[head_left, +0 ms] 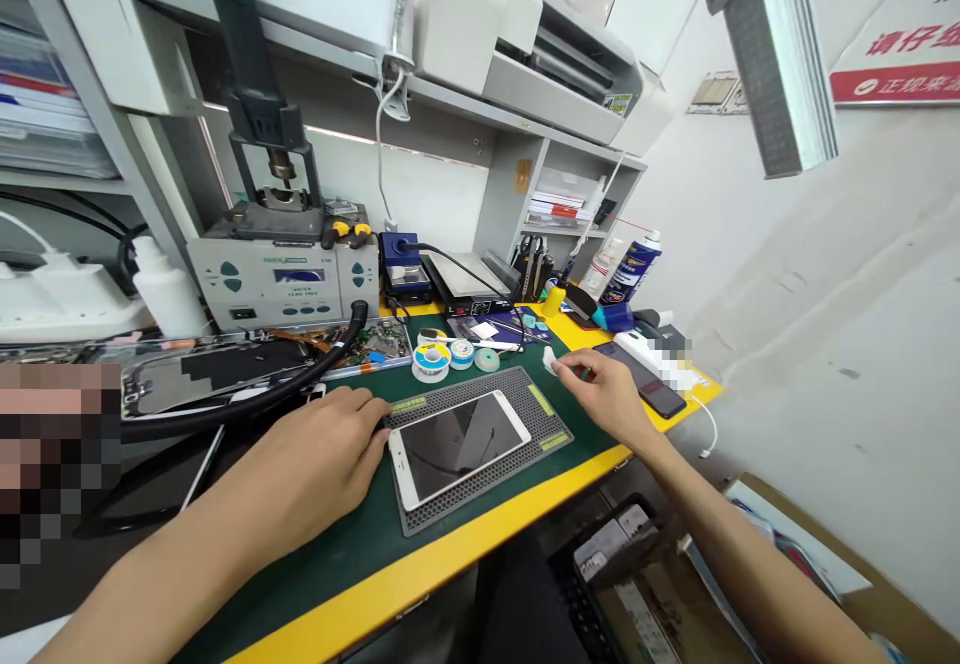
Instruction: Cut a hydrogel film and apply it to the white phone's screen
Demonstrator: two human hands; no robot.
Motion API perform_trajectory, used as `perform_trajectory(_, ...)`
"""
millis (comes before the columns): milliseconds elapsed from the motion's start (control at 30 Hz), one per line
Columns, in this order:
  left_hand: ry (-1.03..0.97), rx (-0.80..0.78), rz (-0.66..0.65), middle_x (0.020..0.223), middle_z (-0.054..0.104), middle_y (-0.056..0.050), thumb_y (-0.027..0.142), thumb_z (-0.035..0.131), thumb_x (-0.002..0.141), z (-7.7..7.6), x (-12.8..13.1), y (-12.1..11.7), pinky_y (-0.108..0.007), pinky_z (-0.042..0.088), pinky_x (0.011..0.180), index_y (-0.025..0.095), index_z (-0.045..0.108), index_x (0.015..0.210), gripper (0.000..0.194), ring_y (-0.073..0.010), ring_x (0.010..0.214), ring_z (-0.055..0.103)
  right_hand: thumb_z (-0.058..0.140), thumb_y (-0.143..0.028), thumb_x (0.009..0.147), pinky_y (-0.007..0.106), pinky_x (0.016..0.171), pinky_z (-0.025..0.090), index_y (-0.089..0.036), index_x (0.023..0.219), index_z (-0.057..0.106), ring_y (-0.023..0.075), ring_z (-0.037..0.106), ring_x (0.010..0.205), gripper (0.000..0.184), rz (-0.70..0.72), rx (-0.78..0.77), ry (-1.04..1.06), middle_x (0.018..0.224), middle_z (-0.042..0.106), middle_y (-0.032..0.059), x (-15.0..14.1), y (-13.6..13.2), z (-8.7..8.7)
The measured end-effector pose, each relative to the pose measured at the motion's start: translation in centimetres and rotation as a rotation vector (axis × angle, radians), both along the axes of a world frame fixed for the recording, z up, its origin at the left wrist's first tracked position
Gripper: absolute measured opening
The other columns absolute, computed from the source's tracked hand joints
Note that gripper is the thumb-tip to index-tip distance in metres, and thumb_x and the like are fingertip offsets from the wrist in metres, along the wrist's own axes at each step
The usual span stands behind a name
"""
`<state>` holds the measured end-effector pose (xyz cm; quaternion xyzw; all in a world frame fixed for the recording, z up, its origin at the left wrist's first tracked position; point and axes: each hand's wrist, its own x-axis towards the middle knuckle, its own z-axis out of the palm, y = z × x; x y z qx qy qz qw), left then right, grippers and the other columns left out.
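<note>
A white-framed tablet [461, 444] with a dark, reflective screen lies face up on a grey honeycomb-patterned mat [517, 456]. At the tablet's left end is my left hand [337, 449], its fingers bent. The thumb and index fingertips meet the tablet's upper left corner and the mat's edge; the other fingers are partly hidden. Beyond the mat's right side, my right hand [604, 394] pinches a small white wad [549, 358], perhaps tissue, between thumb and fingertips.
Behind the mat stand solder and tape spools [431, 359]. A rework station [289, 279] with a black hose [300, 384] is at back left. A dark phone [645, 381] lies on the right; a yellow edge [450, 564] borders the green bench.
</note>
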<state>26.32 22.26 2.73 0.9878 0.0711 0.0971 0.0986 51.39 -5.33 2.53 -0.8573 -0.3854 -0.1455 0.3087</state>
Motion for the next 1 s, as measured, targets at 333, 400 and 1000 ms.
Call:
perform_trajectory(333,0.019,0.068,-0.011,0.107,0.074,-0.015,0.033,0.038,0.101,0.4,-0.1,-0.4,-0.041,0.055,0.088,0.02,0.073,0.116,0.04,-0.0305,0.102,0.07,0.059,-0.025,0.103,0.043,0.096,0.057,-0.019,0.109,0.077,0.0261,0.07,0.108,0.02,0.572,-0.082,-0.047,0.107,0.08,0.0098,-7.8,2.7,2.2)
perform_trajectory(400,0.014,0.065,-0.006,0.106,0.074,-0.014,0.031,0.04,0.101,0.5,-0.2,-0.5,-0.039,0.054,0.087,0.02,0.073,0.115,0.038,-0.0295,0.102,0.07,0.056,-0.025,0.104,0.051,0.104,0.053,-0.018,0.115,0.076,0.0311,0.066,0.121,0.024,0.526,-0.168,-0.108,0.117,0.079,0.0115,-8.1,2.5,2.0)
perform_trajectory(1000,0.107,0.087,-0.014,0.105,0.072,-0.016,0.026,0.037,0.104,1.6,-0.1,-1.3,-0.049,0.054,0.087,0.013,0.071,0.114,0.038,-0.0349,0.102,0.068,0.03,-0.039,0.113,0.06,0.13,0.016,-0.015,0.158,0.045,0.0297,0.022,0.16,0.053,0.486,-0.492,-0.015,0.166,0.04,0.0065,-12.2,4.2,0.5)
